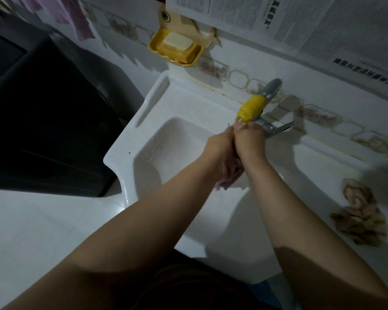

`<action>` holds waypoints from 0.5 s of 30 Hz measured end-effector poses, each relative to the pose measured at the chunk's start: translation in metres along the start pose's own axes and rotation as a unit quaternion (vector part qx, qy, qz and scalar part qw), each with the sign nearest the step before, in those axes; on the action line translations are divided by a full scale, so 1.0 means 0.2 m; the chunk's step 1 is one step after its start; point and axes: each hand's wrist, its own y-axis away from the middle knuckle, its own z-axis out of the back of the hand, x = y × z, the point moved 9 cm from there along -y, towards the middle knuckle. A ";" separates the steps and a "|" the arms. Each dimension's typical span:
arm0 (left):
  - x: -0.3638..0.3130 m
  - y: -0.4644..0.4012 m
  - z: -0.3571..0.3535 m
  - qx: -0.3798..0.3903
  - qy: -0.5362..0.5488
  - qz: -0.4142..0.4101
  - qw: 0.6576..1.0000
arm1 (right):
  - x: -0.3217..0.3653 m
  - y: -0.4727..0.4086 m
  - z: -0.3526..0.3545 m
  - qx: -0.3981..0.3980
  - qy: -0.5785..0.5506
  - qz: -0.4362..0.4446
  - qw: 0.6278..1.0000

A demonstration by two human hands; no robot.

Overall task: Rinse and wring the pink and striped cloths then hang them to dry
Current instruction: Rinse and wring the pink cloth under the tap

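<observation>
1. Below the tap [259,104], over the sink [166,139] basin, I see the pink cloth [230,176] bunched into a short roll. Its long axis seems to run from the tap's yellow spout toward me; only its near end shows, pink and blurred, under my wrists.
2. My left hand [222,148] is curled round the cloth on the side away from the tap's lever. I judge it a firm grip, though the fingers themselves are hidden.
3. My right hand [249,137] is closed on the cloth's far end, closest to the spout, pressed against the left hand. Both hands hold the same piece, so the coming twist turns on that shared axis.
4. The striped cloth [360,217] lies crumpled on the sink's rim, well to the lever side of the tap and nearer my right arm, touched by neither hand.
5. Beyond the tap, on the wall, hangs a yellow soap dish [176,47]; farther off, a pink towel [74,16] hangs near the corner.
6. I judge this step to be rinsing or wringing; I cannot tell whether water runs.
</observation>
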 end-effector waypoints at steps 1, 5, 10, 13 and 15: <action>-0.04 0.00 0.03 -0.023 0.011 -0.017 1.000 | 0.03 0.02 0.00 -0.007 -0.004 0.020 1.000; -0.07 0.00 0.07 -0.032 0.011 -0.022 0.999 | 0.09 0.15 -0.08 0.008 0.048 0.081 0.996; 0.04 0.03 -0.01 -0.019 0.032 0.013 0.999 | 0.00 0.01 0.02 -0.042 0.017 0.021 0.999; -0.02 -0.03 0.11 -0.030 -0.005 -0.016 0.999 | 0.05 0.17 -0.10 -0.010 0.016 0.069 0.997; 0.00 -0.01 0.10 -0.002 -0.002 0.023 1.000 | 0.08 0.19 -0.09 -0.015 0.040 0.087 0.995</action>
